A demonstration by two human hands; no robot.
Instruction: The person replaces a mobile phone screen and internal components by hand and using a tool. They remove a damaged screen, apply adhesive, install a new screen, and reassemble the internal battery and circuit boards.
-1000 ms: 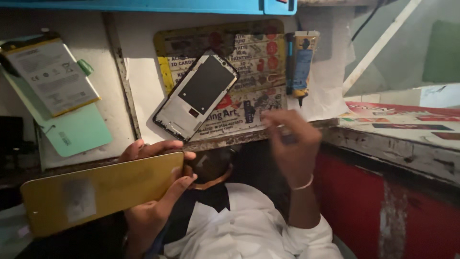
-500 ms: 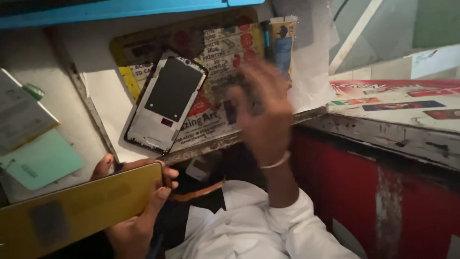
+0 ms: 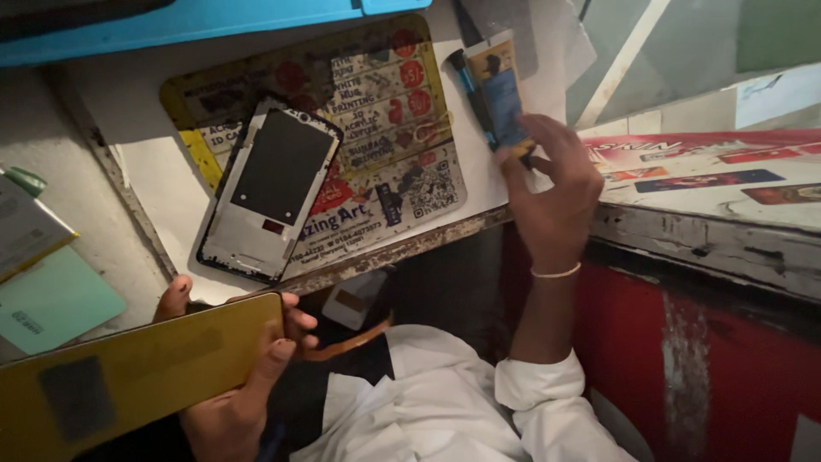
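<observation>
My left hand (image 3: 235, 368) grips a flat gold phone back cover (image 3: 128, 376) at the lower left, thumb over its right edge. My right hand (image 3: 552, 192) has its fingers closed on the lower end of a blue and yellow glue tube (image 3: 500, 94) that lies on the white work surface (image 3: 162, 180). An opened phone frame (image 3: 269, 188) with a dark panel lies tilted on a worn printed mat (image 3: 376, 145), to the left of my right hand.
A blue tray edge (image 3: 171, 26) runs along the top. A pale green card (image 3: 51, 304) and a battery-like pack (image 3: 26, 227) lie at the left. A red counter (image 3: 727, 342) with printed sheets stands at the right. A small part (image 3: 355, 299) rests below the table edge.
My right hand moved up and to the right from mid-air to the glue tube and closed on it. The view shifted, so the phone frame appears lower and nearer.
</observation>
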